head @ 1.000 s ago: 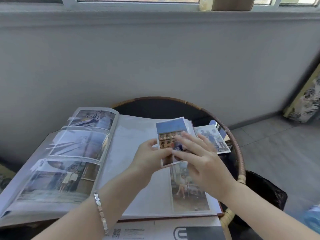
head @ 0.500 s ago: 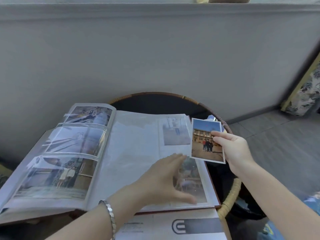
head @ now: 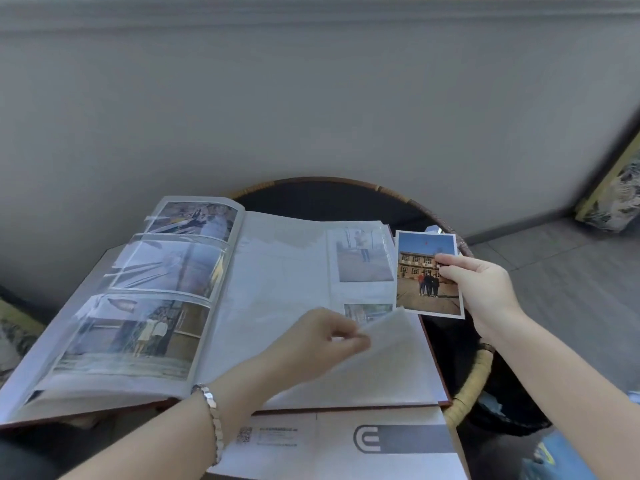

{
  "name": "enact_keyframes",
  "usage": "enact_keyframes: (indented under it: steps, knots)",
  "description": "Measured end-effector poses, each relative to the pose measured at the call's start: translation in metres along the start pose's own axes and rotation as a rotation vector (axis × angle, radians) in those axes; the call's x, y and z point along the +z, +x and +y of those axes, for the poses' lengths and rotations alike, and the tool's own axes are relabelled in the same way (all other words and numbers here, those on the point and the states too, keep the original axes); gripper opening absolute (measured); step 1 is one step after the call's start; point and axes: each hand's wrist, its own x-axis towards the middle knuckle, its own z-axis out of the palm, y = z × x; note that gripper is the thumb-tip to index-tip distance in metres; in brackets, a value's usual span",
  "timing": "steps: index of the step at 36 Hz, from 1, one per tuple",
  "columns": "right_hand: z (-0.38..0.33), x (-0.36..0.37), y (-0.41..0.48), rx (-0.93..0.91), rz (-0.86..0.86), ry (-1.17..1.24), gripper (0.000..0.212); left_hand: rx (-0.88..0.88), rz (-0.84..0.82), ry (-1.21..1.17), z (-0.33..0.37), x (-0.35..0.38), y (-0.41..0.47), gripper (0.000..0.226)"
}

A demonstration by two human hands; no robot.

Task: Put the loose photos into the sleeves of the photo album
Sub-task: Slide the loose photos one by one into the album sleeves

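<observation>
The photo album [head: 284, 271] lies open on a round wicker table. Its left page holds three sleeved photos [head: 169, 265]. On the right page a photo [head: 363, 261] sits in the top sleeve. My left hand [head: 322, 344] pinches the clear film of the lower right sleeve [head: 391, 355] and lifts its corner, half covering the photo beneath. My right hand [head: 481, 289] holds a loose photo [head: 426, 271] of a building and a small group of people, upright beside the album's right edge.
The round table's wicker rim [head: 471, 386] curves around the album's right side. A white printed box [head: 346, 441] lies at the near edge under the album. A grey wall is behind; a patterned cushion [head: 616, 195] leans at far right on the floor.
My right hand carried the building photo from over the right page out to the album's right edge. My left hand let go of it, dropped to the lower sleeve and lifted its film.
</observation>
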Motion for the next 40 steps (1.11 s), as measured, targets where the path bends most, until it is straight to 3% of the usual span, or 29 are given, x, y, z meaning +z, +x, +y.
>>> enact_keyframes:
  steps: [2,4,8,12,16,24,30,34,37,40]
  knots:
    - [-0.003,0.004,0.001,-0.009,0.011,0.024,0.021,-0.109,0.17,-0.198,0.0,-0.006,-0.001,0.037]
    - [-0.006,0.009,0.001,-0.016,0.006,0.056,0.018,-0.206,0.268,-0.376,0.002,-0.012,-0.003,0.028]
    - [-0.012,0.017,0.0,-0.049,0.017,0.132,0.015,-0.315,0.369,-0.561,-0.001,-0.019,-0.008,0.012]
    - [-0.019,0.023,-0.002,-0.083,0.022,0.176,0.018,-0.377,0.512,-0.713,-0.006,-0.029,-0.014,0.018]
    - [-0.023,0.032,-0.007,-0.09,-0.033,0.155,0.017,-0.37,0.54,-0.849,-0.006,-0.045,-0.025,0.01]
    - [-0.019,0.073,-0.029,-0.034,-0.277,0.154,0.017,-0.429,0.588,-0.697,-0.004,-0.062,-0.051,0.014]
    - [-0.007,0.098,-0.042,-0.009,-0.401,0.055,0.018,-0.55,0.247,-0.609,0.001,-0.069,-0.068,0.037]
    - [0.003,0.099,-0.048,-0.03,-0.468,-0.101,0.021,-0.525,0.381,-0.57,-0.001,-0.085,-0.059,0.041]
    - [0.007,0.097,-0.051,-0.058,-0.521,-0.188,0.022,-0.484,0.4,-0.406,-0.007,-0.091,-0.042,0.064]
    - [0.007,0.094,-0.051,-0.075,-0.559,-0.226,0.021,-0.388,0.413,-0.039,-0.018,-0.087,-0.024,0.072]
